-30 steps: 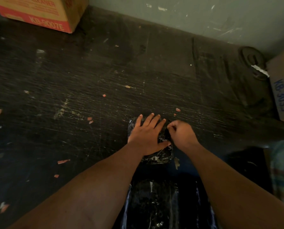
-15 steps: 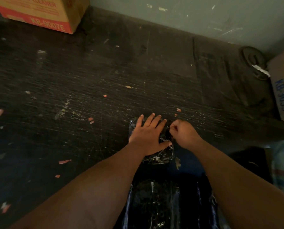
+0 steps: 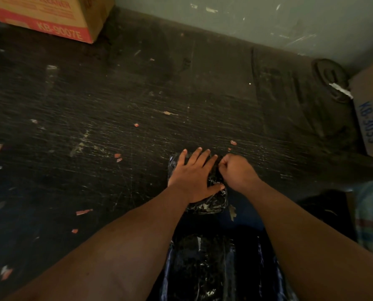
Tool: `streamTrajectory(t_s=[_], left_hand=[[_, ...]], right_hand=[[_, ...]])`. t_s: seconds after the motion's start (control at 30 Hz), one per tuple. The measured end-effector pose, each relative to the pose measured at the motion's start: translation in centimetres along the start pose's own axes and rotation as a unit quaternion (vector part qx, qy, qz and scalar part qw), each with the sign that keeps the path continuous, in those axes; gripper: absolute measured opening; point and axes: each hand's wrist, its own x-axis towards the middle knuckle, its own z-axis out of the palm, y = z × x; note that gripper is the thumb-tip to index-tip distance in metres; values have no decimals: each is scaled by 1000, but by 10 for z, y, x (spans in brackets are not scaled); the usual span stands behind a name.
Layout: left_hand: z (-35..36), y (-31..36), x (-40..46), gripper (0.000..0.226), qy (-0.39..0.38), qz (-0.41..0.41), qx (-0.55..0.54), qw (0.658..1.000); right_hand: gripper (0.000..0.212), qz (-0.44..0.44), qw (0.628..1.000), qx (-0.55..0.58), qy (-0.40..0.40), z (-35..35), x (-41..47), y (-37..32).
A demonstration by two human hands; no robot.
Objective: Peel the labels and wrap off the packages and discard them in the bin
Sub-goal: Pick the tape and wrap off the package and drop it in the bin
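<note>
Scratched dark table (image 3: 116,127): left hand (image 3: 194,179) flat on package (image 3: 209,205), right hand (image 3: 237,170) fingers pinching wrap

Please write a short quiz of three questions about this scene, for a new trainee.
1. True or false: the left hand lies flat with straight fingers on the black wrapped package.
2. The right hand is: A) open on the table, B) curled at the package's right edge, C) lifting a box.
3. What is printed on the red and tan box?

Key: 1 true. 2 B. 3 KB-9007E.
</note>
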Motion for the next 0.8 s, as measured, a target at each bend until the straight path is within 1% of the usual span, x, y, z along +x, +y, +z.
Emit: streamTrajectory(t_s=[0.13,0.2,0.3,0.43,0.57,0.67,0.8], left_hand=[[1,-1,0,92,5,3,-8,1000],[2,-1,0,92,8,4,-8,1000],[3,-1,1,92,9,5,-7,1000],[3,-2,1,92,9,6,-4,1000],[3,-2,1,92,8,6,-1,1000],[2,-1,1,92,8,3,-3,1000],[3,0,1,92,5,0,1,1000]], right_hand=[[17,7,999,-41,-27,-2,4,-5],[15,9,999,-27,-26,-2,3,0],[15,14,1000,23,-16,-1,1,11],[18,-6,999,51,2,1,-1,16],[16,-2,1000,24,-4,1,-1,8],[19,8,1000,-6,7,2,1,2],[20,34,999,-31,5,5,5,-5]])
